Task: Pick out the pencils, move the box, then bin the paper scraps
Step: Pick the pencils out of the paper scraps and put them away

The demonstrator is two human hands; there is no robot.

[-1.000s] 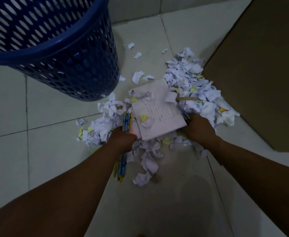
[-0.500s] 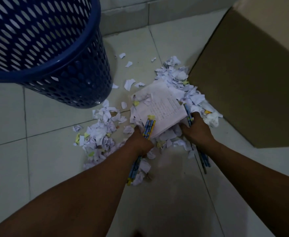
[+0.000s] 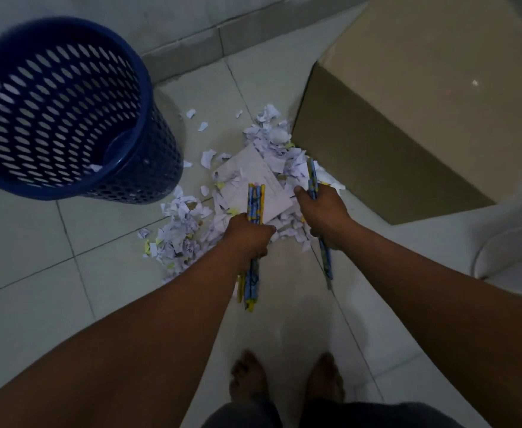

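Left hand [image 3: 247, 233], right hand [image 3: 323, 211] lifted, gripping pencils [image 3: 255, 200]; scraps [image 3: 179, 233] below, bin [image 3: 157, 156] left, box [image 3: 377, 156] right.

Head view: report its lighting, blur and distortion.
Head view: dim, bluish light, soft shadows, one bright speck on the brown cardboard box; its left edge smears the rim of the round blue perforated plastic bin; torn white paper scraps look fairly sharp; forearms loom, stretched by the wide angle.

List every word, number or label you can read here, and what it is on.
White printed paper sheet: faint lines of print, too blurred to read.
Blue-and-yellow patterned pencils: markings too small to read.
Torn white paper scraps: marks unreadable.
Brown cardboard box, dark blue perforated plastic basket: no text visible.
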